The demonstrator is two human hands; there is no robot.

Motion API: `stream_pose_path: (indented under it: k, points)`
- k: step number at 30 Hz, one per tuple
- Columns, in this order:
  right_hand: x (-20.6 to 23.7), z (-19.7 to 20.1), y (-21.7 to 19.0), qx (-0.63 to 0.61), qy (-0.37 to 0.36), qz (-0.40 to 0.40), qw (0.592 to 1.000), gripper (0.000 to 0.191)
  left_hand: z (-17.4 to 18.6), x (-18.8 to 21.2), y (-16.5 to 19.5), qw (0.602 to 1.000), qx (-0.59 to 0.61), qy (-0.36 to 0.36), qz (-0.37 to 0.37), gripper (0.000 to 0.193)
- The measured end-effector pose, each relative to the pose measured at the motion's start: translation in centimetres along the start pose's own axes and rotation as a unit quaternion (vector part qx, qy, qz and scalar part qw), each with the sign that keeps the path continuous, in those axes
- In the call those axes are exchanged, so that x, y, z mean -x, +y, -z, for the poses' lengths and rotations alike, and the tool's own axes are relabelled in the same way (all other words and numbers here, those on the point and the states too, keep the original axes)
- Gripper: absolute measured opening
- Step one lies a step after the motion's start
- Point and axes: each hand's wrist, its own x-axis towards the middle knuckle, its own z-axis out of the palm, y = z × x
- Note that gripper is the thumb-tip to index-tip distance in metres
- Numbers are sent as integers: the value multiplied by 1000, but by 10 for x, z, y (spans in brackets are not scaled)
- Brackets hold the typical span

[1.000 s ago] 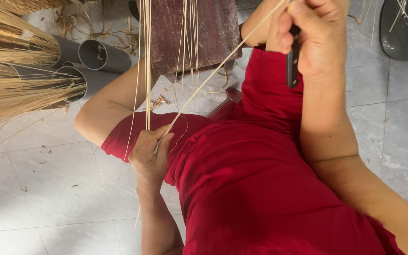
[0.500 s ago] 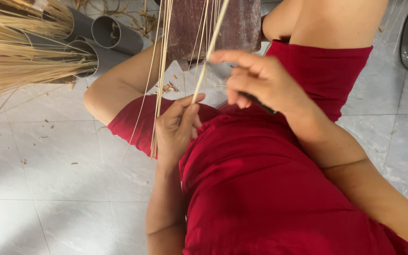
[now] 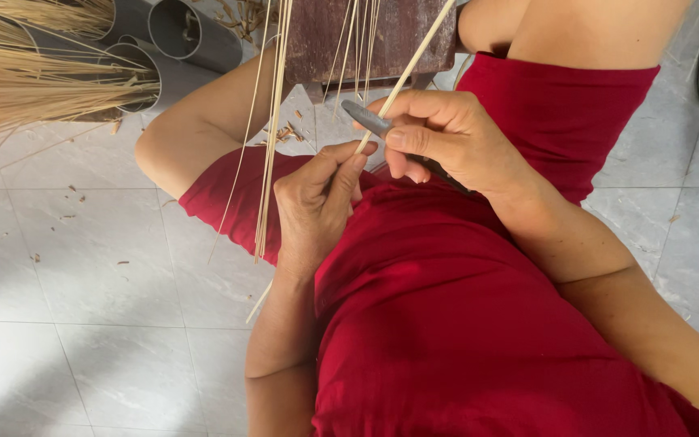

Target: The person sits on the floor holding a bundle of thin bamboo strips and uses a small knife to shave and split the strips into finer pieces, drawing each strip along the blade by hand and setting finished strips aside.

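At the upper left of the frame I am seeing grey plastic pipes (image 3: 175,28) holding bundled pale straw sticks (image 3: 34,81). At centre, my left hand (image 3: 317,206) is pinching a thin pale bamboo strip (image 3: 410,73), while my right hand (image 3: 446,133) is gripping a grey-bladed knife (image 3: 366,120) against it. Loose thin strips (image 3: 273,121) are hanging beside a dark wooden block (image 3: 366,36). Pale floor tiles (image 3: 66,324) are lying open at lower left.

Pale straw-coloured thin splint strip (image 3: 402,85); dull grey metal knife blade (image 3: 367,120); plain solid red cloth garment (image 3: 463,324); light grey marbled floor tiles (image 3: 82,307); grey plastic pipes (image 3: 175,28) at eleven o'clock.
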Motion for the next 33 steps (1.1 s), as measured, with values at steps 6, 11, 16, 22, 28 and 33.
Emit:
stream_pose_path:
  k: [6, 11, 16, 22, 28, 33]
  points:
    - [0, -2, -13, -6, 21, -12, 1000, 27, 5, 4, 1, 1000, -7, -11, 18, 15]
    - [0, 2, -28, 21, 63, -37, 997, 26, 8, 8, 3, 999, -7, -14, 36, 14]
    - [3, 15, -30, -9, 109, -17, 994, 25, 17, 16, 1, 998, -12, -14, 59, 15]
    - [8, 58, -29, -47, 173, 74, 981, 20, 32, 24, -11, 997, -9, -17, 70, 14]
    - [12, 56, -31, -56, 227, 71, 970, 14, 32, 22, -12, 997, 2, 0, 77, 14]
    - [3, 4, -17, 63, 17, -49, 997, 40, 13, 5, -3, 998, 18, -6, 64, 17]
